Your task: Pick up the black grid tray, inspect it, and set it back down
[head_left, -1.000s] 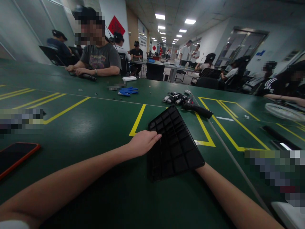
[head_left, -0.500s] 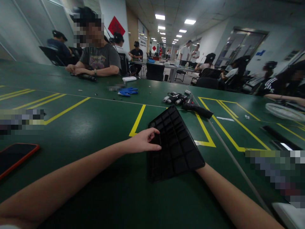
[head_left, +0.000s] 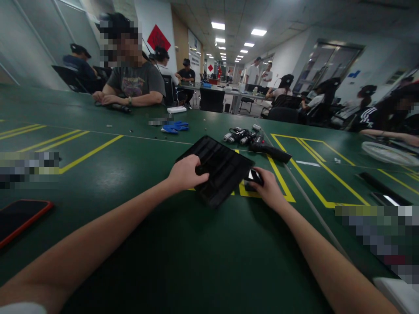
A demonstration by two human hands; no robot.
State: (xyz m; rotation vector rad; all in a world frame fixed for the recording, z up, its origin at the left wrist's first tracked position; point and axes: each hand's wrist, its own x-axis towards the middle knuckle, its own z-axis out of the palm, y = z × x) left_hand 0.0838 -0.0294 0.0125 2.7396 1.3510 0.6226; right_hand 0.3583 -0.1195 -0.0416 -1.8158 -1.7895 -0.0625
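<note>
Tray [head_left: 225, 168], black and tilted, is gripped by my left hand [head_left: 186, 173], its compartments too blurred to read; my right hand [head_left: 271, 190] grips a dark object [head_left: 255, 176] beside it.

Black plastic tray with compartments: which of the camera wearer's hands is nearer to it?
Left. The left hand grips the tray by its left side; the right hand is just beyond its right corner.

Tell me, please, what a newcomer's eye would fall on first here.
Probably the black rectangular compartmented tray, held tilted above the green table by the left hand, mid-view. Just right of it, the right hand grips a small dark object with a bright white patch. Farther off, a crumpled blue glove stands out against the green.
</note>
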